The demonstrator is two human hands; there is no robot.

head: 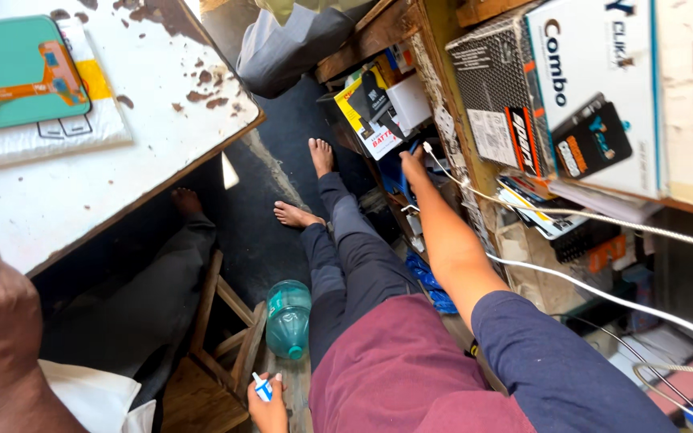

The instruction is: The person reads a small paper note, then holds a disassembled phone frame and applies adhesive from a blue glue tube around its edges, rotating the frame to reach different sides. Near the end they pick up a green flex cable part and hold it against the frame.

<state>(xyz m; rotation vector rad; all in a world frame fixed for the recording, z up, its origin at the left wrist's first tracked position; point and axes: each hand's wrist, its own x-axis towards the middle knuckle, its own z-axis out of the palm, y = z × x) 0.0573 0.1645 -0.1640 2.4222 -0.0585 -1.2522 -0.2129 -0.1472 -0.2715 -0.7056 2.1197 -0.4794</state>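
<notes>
Head view, looking down past the person's lap to the floor. Right hand (413, 164) is stretched out far on a bare arm into the lower shelf (378, 36) on the right, down among boxes and cables; fingers are buried in the clutter, so cannot tell if it grips anything or how wide it is. A white cable (523, 210) runs from just beside that hand off to the right edge, a second white cable (603, 293) lies below it. Just left of the hand sits a yellow and black box (362, 108) beside a small white box (408, 103). Higher shelf on the right carries a big white carton (603, 56) with a dark patterned box (491, 80) against its left side. Left hand (269, 405) is near, at the bottom edge, fingers closed around a small white tube with a blue band (262, 388), tube pointing up and left. Just beyond that hand a green plastic bottle (289, 317) lies on a wooden stool (226, 353), cap toward the camera. Both bare feet rest on the dark floor (258, 232), legs in dark trousers, maroon cloth over the lap. Far left, a white chipped tabletop (122, 184) carries a green flat package (14, 72) on a white padded envelope (66, 132). Another person's bare foot (186, 200) shows under that tabletop.
</notes>
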